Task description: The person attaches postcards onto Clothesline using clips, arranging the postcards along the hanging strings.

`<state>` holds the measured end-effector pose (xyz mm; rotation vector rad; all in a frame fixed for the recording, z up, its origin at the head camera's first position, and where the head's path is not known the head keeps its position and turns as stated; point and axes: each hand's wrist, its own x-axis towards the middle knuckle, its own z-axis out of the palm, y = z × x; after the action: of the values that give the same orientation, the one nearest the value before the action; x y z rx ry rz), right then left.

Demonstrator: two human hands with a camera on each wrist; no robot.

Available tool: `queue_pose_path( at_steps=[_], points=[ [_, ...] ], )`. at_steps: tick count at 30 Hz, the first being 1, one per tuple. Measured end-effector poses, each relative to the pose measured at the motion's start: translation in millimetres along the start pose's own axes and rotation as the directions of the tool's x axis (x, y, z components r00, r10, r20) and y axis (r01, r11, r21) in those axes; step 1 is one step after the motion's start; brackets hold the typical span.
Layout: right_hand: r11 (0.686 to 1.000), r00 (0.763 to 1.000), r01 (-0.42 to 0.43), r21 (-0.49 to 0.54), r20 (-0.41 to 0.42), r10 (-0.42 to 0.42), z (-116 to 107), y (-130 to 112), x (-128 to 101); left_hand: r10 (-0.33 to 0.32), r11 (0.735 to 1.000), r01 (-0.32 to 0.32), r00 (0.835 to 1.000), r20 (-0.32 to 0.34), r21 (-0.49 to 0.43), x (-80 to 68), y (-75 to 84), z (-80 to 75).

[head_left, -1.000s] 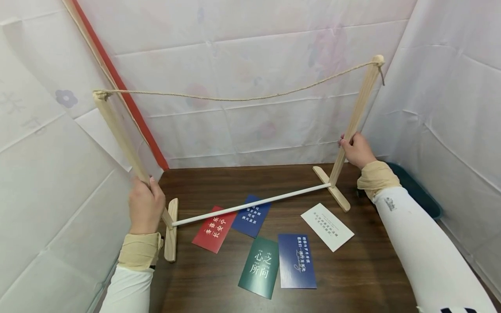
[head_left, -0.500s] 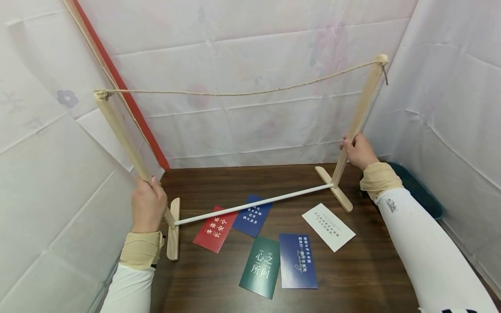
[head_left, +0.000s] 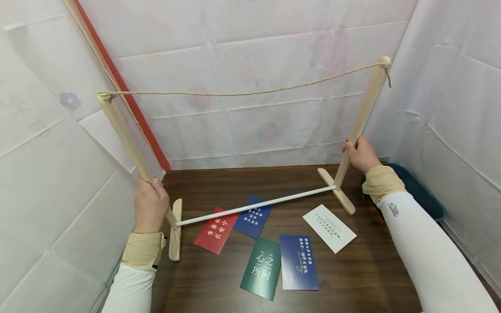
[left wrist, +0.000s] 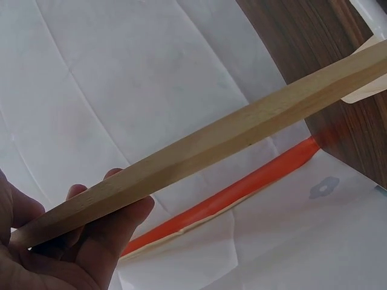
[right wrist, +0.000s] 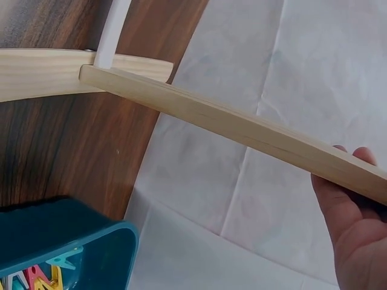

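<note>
Across the dark brown wood-grain counter [head_left: 219, 182], a pale wooden frame [head_left: 289, 198] strung with thin tan twine [head_left: 235, 94] spans nine to two o'clock. The left hand [head_left: 150, 205] curls round its left post [head_left: 127, 137], the right hand [head_left: 363, 154] round its right post [head_left: 369, 102]; moving both evenly should prevent twisting.

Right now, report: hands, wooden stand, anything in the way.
Left hand grips left post; right hand grips right post. Rope strung between post tops, sagging slightly. In head view, white rod crosses red card and farther blue card.
</note>
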<state>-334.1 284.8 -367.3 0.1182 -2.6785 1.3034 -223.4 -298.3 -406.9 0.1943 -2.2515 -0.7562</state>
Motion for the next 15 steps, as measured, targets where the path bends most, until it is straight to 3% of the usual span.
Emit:
queue_pose_path(
  at_steps=[8,15],
  points=[
    [1.000,1.000,0.014,-0.011,-0.022,-0.014,-2.9,3.5,-3.6,-0.006,1.000,0.006,1.000,0.017,-0.010,3.0,3.3,3.9],
    [0.999,1.000,-0.023,-0.026,-0.019,0.022,-6.5,6.8,-8.9,-0.005,1.000,0.006,0.999,0.043,-0.015,5.8,6.2,8.3]
  ],
)
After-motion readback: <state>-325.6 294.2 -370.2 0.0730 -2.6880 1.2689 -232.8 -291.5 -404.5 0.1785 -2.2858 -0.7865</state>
